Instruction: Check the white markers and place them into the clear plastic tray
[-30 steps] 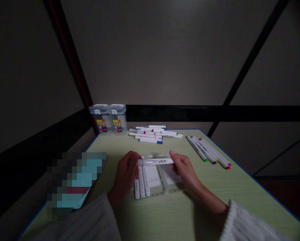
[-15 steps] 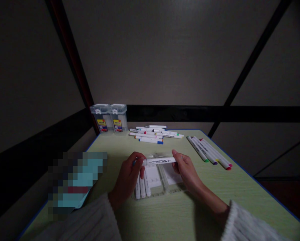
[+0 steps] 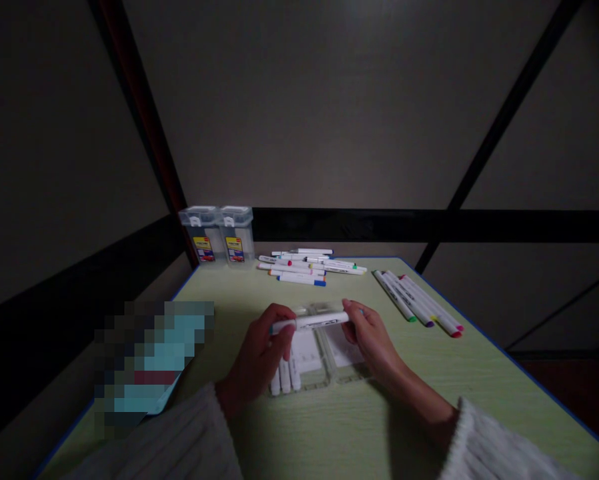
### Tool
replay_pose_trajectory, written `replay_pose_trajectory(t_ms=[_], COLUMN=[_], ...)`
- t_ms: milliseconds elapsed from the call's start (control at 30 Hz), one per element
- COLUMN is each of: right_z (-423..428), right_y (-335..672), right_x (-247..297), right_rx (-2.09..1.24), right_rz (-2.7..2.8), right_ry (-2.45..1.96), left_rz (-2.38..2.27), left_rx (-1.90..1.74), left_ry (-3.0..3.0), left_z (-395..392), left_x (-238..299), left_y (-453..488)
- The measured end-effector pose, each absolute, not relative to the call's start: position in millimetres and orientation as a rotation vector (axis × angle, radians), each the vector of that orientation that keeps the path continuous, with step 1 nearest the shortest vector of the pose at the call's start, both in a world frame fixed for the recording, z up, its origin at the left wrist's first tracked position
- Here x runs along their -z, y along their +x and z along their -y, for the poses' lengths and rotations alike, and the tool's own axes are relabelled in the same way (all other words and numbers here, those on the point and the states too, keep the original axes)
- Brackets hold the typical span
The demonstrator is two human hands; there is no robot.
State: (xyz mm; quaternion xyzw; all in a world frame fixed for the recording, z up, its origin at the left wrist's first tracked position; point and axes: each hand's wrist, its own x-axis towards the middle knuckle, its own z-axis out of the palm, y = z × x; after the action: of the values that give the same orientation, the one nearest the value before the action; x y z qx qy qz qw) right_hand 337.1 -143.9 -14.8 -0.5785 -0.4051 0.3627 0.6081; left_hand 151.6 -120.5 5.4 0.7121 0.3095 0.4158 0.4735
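Observation:
A white marker [image 3: 324,321] with blue ends lies level between my two hands. My left hand [image 3: 264,343] pinches its left end between thumb and fingers. At the other end, my right hand [image 3: 372,339] grips it the same way. Under the marker an open clear plastic case [image 3: 331,363] rests on the table. Several white markers [image 3: 285,380] stand side by side in the case's left half, partly hidden by my left hand. White paper [image 3: 307,353] shows inside both halves.
Two lidded clear boxes [image 3: 236,233] stand at the back left. Several markers [image 3: 309,263] are heaped at the table's far edge. More markers [image 3: 419,303] lie in a row on the right. A blurred-out teal object [image 3: 164,360] is at the left of the green table [image 3: 349,433].
The marker has turned slightly about its length, and its left end sits a little lower. My left fingers have shifted on it, baring more of the left end.

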Motion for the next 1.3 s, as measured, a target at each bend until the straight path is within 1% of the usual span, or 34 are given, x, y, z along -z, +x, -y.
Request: replay_pose_trajectory(t_ms=[400, 1000, 1300], right_z=[142.5, 148.3, 144.1], right_y=[339.1, 336.3, 340.0], right_x=[19.9, 16.0, 19.7], right_rx=[-0.824, -0.765, -0.789], right_rz=[0.946, 1.079, 0.992], right_ry=[-1.308, -1.359, -1.251], left_rz=[-0.802, -1.099, -0.933], left_rx=[-1.012, -1.087, -1.030], left_ry=[1.742, 1.710, 1.717], left_z=[119.1, 112.7, 112.3], left_x=[-2.2, -7.1, 2.3], left_y=[154.8, 157.2, 157.0])
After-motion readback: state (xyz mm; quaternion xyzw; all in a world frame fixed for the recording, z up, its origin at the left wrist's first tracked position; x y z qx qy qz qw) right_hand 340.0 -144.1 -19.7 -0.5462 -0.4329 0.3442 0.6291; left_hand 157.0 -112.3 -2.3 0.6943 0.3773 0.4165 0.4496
